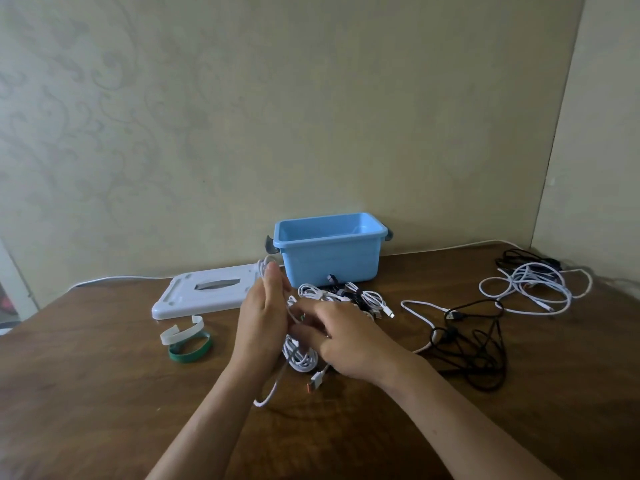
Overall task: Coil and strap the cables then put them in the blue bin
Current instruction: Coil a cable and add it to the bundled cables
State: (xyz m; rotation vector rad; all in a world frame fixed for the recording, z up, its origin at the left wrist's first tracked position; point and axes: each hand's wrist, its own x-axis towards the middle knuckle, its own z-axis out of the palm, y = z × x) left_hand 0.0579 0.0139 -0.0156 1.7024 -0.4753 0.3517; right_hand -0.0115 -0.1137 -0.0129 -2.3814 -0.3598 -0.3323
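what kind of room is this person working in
Probably a home room rather than a workshop: a dark wooden table pushed into a corner, patterned wallpaper behind it, and household clutter such as a blue bin and loose charging cables.

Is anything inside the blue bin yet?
The visible part of the blue bin interior, the far and side walls, shows no cables. Its front wall hides the floor, so the bottom cannot be confirmed.

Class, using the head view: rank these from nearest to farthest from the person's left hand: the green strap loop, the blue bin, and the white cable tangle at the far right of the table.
From the left hand:
1. Green strap loop, on the table just to its left.
2. Blue bin, behind it, by the wall.
3. White cable tangle, far across on the right.
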